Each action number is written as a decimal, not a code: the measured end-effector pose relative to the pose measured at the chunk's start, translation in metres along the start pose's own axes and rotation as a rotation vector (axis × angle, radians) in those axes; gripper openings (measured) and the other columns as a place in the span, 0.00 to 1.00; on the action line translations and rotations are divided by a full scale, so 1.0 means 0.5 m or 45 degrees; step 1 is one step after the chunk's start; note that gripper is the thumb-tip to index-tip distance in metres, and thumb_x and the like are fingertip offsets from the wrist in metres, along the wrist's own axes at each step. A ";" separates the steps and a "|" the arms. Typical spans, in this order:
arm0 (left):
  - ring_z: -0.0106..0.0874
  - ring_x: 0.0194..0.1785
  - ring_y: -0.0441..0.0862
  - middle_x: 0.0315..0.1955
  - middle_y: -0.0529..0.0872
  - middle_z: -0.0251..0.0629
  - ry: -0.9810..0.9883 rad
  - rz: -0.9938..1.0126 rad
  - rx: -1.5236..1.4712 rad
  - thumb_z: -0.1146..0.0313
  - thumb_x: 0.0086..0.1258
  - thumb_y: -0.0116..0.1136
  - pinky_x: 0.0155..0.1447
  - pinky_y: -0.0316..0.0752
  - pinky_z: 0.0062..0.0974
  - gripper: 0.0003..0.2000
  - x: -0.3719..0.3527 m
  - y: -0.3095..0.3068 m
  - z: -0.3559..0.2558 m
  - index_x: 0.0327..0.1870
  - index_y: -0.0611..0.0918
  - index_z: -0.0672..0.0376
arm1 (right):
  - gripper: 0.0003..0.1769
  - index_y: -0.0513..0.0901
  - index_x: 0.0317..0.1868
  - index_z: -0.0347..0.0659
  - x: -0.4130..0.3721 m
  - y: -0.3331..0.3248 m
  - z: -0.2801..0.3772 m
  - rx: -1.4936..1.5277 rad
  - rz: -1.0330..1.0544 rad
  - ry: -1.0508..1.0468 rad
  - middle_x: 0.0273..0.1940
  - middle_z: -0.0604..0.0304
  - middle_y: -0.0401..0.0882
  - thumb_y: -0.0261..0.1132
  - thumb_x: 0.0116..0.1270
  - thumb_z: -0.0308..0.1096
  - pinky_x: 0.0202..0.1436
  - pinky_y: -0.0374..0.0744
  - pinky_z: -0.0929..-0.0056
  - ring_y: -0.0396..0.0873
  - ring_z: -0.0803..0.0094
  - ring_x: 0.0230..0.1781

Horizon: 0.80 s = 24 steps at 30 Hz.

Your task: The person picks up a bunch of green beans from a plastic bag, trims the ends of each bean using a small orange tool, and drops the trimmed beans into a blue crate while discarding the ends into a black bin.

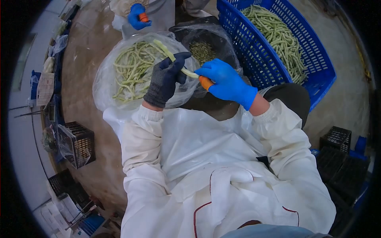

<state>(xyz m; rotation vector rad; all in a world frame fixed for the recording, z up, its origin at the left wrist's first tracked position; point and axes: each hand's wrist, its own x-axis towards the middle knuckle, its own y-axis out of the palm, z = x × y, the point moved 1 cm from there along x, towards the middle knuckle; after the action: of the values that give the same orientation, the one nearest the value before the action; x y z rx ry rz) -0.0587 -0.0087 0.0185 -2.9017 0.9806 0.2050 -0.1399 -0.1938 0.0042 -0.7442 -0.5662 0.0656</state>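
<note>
A long pale-green bean (188, 73) slants between my hands, its far part reaching over the bag of beans. My left hand (164, 76), in a dark grey glove, is closed around its middle. My right hand (226, 81), gloved in blue, pinches the near end between thumb and forefinger; something orange (206, 83) covers or sits at the thumb. Beneath my left hand lies a loose heap of long beans (133, 71) in a clear plastic bag (104, 89). Behind my right hand, a dark plastic-lined container (222, 35) holds small green trimmings (201, 51).
A blue perforated crate (254, 49) full of long beans (279, 39) stands at the upper right. Across from me, another person's blue-gloved hand (138, 18) shows something orange. Black crates (77, 144) stand on the floor at left, with more (336, 139) at right.
</note>
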 end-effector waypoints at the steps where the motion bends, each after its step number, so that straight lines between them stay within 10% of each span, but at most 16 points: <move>1: 0.17 0.25 0.73 0.24 0.77 0.28 -0.012 0.023 -0.078 0.64 0.74 0.51 0.32 0.70 0.17 0.16 -0.001 0.005 0.003 0.58 0.79 0.60 | 0.11 0.84 0.41 0.41 -0.002 -0.003 0.001 0.013 0.080 0.003 0.38 0.53 0.80 0.64 0.55 0.26 0.43 0.75 0.60 0.77 0.54 0.39; 3: 0.16 0.25 0.72 0.23 0.76 0.28 -0.034 0.074 -0.168 0.64 0.73 0.53 0.31 0.69 0.16 0.17 -0.002 0.008 0.003 0.58 0.79 0.63 | 0.14 0.84 0.45 0.41 -0.003 -0.010 0.005 0.038 0.238 0.008 0.41 0.54 0.80 0.64 0.56 0.24 0.48 0.75 0.62 0.76 0.54 0.41; 12: 0.19 0.30 0.74 0.28 0.79 0.28 -0.049 0.437 -0.232 0.69 0.72 0.52 0.38 0.72 0.17 0.17 -0.015 0.001 0.021 0.59 0.77 0.66 | 0.10 0.84 0.43 0.39 0.015 -0.130 -0.106 -0.071 -0.716 0.493 0.33 0.48 0.83 0.64 0.61 0.31 0.37 0.78 0.66 0.82 0.58 0.32; 15: 0.22 0.37 0.79 0.35 0.83 0.33 -0.152 0.311 -0.383 0.68 0.73 0.53 0.46 0.76 0.20 0.18 -0.014 0.028 0.017 0.60 0.76 0.65 | 0.11 0.85 0.45 0.39 0.018 -0.119 -0.061 0.211 -0.490 0.760 0.33 0.48 0.84 0.63 0.63 0.32 0.37 0.78 0.70 0.82 0.68 0.31; 20: 0.30 0.43 0.83 0.42 0.84 0.42 0.061 0.190 -0.090 0.74 0.65 0.59 0.48 0.78 0.25 0.19 0.000 0.043 0.034 0.58 0.75 0.65 | 0.12 0.84 0.46 0.38 0.018 -0.044 -0.030 0.395 -0.176 0.621 0.36 0.50 0.85 0.63 0.63 0.31 0.39 0.79 0.70 0.83 0.69 0.34; 24: 0.39 0.44 0.85 0.44 0.83 0.49 0.947 0.005 0.938 0.81 0.56 0.62 0.45 0.81 0.28 0.22 0.012 0.029 0.046 0.55 0.75 0.64 | 0.11 0.84 0.43 0.39 0.011 -0.012 -0.007 0.451 -0.044 0.381 0.38 0.49 0.84 0.64 0.61 0.30 0.41 0.79 0.66 0.84 0.59 0.37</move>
<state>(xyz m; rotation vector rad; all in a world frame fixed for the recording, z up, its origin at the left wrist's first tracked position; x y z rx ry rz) -0.0651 -0.0214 -0.0055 -2.2561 0.8567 -1.0619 -0.1342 -0.1992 0.0087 -0.3881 -0.2700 0.0207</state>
